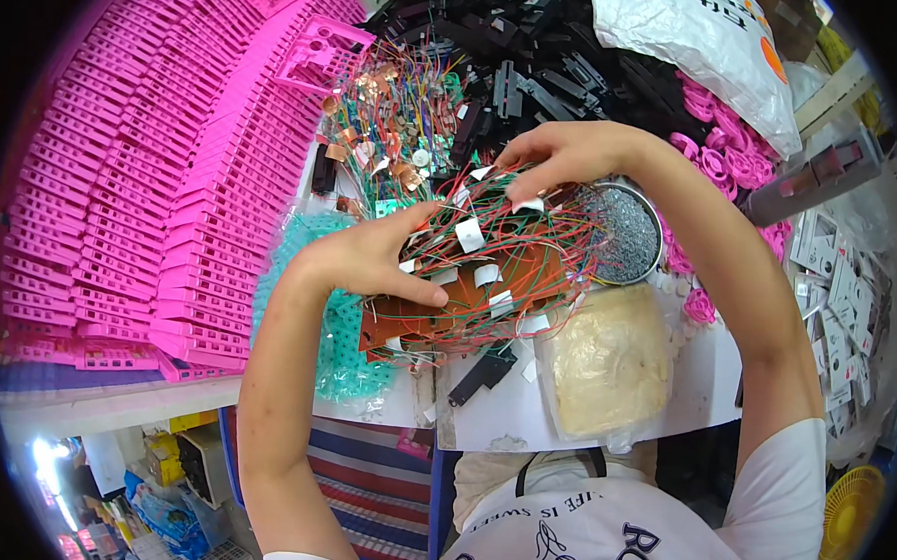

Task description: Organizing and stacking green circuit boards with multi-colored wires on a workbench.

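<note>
A tangled bundle of brown circuit boards with red, green and black wires (529, 274) lies in front of me, with small white tabs among the wires. My left hand (369, 257) grips its left side, thumb across the top and fingers partly hidden in the wires. From the far side, my right hand (574, 160) curls its fingers around wires at the bundle's upper edge. A round metal bowl of small grey screws (626, 233) stands just right of the bundle. Below it sits a pale yellowish block in clear plastic (610, 362).
Stacked pink plastic housings (203, 179) fill the left. Wired green parts (406, 108) and black plastic pieces (539, 44) heap up behind. Teal bubble wrap (340, 350) lies near my left forearm. Pink rings (724, 152) and white cards (843, 307) are at right; a black piece (482, 375) lies nearer.
</note>
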`<action>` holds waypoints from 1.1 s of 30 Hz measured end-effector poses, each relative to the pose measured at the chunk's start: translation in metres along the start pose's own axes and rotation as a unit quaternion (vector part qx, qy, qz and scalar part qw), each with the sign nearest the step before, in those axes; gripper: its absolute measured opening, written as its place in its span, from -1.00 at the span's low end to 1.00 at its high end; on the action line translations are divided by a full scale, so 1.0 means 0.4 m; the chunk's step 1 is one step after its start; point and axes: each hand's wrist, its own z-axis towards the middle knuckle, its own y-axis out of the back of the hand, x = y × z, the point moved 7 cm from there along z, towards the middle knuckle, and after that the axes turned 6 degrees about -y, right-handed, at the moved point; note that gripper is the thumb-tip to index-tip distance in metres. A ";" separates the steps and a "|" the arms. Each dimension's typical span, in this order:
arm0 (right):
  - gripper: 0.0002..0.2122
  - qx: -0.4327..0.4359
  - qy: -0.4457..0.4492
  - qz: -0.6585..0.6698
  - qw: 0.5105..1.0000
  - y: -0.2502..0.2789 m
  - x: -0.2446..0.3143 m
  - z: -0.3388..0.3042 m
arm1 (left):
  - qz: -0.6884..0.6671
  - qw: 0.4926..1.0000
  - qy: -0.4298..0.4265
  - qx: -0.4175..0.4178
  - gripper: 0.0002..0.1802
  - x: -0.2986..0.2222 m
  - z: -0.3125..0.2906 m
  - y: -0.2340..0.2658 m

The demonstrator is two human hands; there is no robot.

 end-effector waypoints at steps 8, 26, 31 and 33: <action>0.26 -0.040 0.157 -0.213 0.964 -0.082 0.017 -0.133 | 0.244 0.965 0.076 -0.055 0.59 -0.147 -0.077 -0.067; -0.50 -0.168 0.094 -0.111 0.975 -0.013 0.016 -0.037 | 0.005 0.993 0.103 -0.054 -0.10 -0.060 0.030 0.026; -0.42 -0.404 0.149 -0.257 0.865 -0.021 0.073 -0.138 | -0.092 0.992 0.077 -0.046 0.03 0.001 0.031 0.028; -0.37 -0.560 0.245 -0.318 0.724 -0.060 0.099 -0.272 | -0.067 0.993 0.058 -0.076 -0.12 0.002 0.022 0.041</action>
